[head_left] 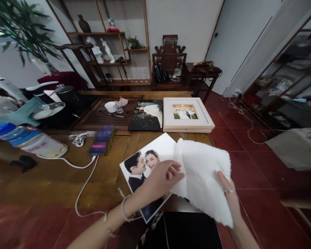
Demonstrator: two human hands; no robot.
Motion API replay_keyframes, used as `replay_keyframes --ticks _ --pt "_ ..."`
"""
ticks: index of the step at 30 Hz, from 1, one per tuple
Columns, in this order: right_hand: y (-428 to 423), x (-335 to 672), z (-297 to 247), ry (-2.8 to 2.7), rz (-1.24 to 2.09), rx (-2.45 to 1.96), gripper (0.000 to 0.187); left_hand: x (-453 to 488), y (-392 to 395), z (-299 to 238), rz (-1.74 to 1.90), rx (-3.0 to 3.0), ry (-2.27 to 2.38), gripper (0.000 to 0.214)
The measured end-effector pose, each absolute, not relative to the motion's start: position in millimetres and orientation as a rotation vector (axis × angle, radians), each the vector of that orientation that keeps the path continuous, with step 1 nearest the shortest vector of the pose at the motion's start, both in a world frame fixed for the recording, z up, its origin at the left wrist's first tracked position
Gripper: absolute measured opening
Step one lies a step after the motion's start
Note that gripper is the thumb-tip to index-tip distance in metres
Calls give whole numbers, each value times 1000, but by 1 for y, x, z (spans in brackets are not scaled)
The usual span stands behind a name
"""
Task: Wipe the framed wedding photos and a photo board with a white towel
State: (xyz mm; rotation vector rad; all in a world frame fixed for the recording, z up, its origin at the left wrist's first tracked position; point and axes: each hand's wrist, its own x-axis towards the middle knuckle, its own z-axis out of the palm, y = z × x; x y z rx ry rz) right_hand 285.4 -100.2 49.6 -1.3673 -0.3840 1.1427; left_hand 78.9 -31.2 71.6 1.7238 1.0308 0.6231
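Observation:
My right hand (230, 195) grips the right edge of a fluffy white cloth (206, 173), its thumb on top and a ring on one finger. The cloth hangs folded above the table's front edge. My left hand (164, 176) is over the cloth's left part, fingers loosely curled, with a small gap between thumb and fingertips. Whether it touches the cloth is hard to tell. Beneath my left wrist lies a white-edged photo panel (168, 143) showing a couple, set at an angle on the table and partly covered by my forearm and the cloth.
Behind the panel lie a dark photo panel (146, 121) and a pale picture frame (209, 126). A phone (101, 140) with a white cable (79, 193), a blue-capped bottle (38, 141), a white cup (110, 107) and dark pots (67, 97) stand leftward on the wooden table (67, 183).

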Motion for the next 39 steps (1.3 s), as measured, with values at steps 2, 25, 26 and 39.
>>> replay_keyframes --ticks 2,25,26,39 --pt "-104 278 52 -434 1139 -1341 60 100 -30 67 585 1618 989 38" --pt "-87 304 45 -423 1152 -1254 60 82 16 64 506 1380 861 33" --pt "-87 303 46 -428 1157 -1262 62 84 13 60 497 1365 842 36" --pt "-94 322 44 -934 1129 -1465 46 117 22 65 695 1478 845 34"
